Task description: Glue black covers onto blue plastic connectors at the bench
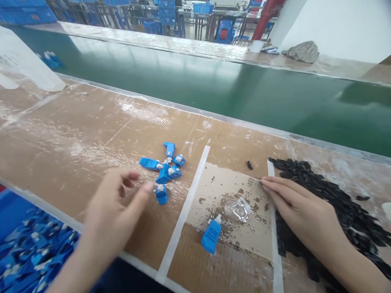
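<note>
My left hand [114, 209] hovers over the cardboard-covered bench, thumb and fingers apart, nothing between them. Close to its thumb lies a blue plastic part with a grey joint [161, 194]. Several similar blue parts [164, 173] are grouped just beyond. My right hand [301, 209] has its fingertips pinched together above the right edge of a cardboard pad [207, 191]; whatever they hold is too small or hidden to make out. On the pad sits a clear, wet-looking blob [238, 209] with brownish spots around it. A blue part with a grey peg [211, 236] rests at the pad's lower left.
A heap of black plastic pieces [332, 203] spreads on the right, and one small black piece [249, 165] lies above the pad. At lower left a bin [9, 207] holds many blue parts. A green conveyor belt [183, 81] runs behind the bench. White tape strips [183, 215] mark the bench.
</note>
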`<state>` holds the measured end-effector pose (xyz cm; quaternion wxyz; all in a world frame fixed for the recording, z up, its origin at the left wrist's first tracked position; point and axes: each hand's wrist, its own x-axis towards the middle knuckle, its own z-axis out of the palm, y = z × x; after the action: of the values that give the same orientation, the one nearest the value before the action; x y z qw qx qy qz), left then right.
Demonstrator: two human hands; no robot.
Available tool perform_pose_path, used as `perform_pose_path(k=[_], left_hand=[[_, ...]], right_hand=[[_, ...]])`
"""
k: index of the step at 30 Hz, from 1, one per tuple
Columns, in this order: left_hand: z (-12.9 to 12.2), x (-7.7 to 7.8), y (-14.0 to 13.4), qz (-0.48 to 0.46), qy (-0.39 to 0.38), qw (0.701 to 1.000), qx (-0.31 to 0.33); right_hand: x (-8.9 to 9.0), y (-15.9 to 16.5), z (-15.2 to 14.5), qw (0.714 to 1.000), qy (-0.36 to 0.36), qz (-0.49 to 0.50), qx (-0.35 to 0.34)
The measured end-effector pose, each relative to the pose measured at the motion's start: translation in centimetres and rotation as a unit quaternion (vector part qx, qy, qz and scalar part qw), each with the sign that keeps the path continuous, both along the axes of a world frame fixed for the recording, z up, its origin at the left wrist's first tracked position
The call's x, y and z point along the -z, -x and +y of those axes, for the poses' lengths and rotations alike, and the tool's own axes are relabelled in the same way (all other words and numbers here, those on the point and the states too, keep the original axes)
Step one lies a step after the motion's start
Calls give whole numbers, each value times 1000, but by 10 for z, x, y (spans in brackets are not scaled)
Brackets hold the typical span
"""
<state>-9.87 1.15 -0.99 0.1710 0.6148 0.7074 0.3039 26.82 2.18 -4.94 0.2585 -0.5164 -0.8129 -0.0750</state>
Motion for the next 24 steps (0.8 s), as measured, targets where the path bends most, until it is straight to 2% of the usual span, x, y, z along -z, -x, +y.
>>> perform_pose_path(k=[3,7,11,15,17,20,24], left_hand=[[-5,11,-12,74,34,997,3],[0,19,-26,107,12,993,43],[4,22,-28,67,-36,993,89],[-2,22,-25,13,-60,995,74],[-6,17,-28,-29,-49,996,70],[-9,6,-42,-154,-9,984,90],[-13,-4,-67,-350,70,927,115]], right_hand=[[-1,-1,0,999,34,24,20],[-5,-1,5,992,90,78,50],[-10,2,8,985,135,87,70],[-15,8,9,987,131,62,68],[-18,9,10,986,146,52,65],[-26,7,18,978,194,46,63],[-37,4,27,965,248,51,67]])
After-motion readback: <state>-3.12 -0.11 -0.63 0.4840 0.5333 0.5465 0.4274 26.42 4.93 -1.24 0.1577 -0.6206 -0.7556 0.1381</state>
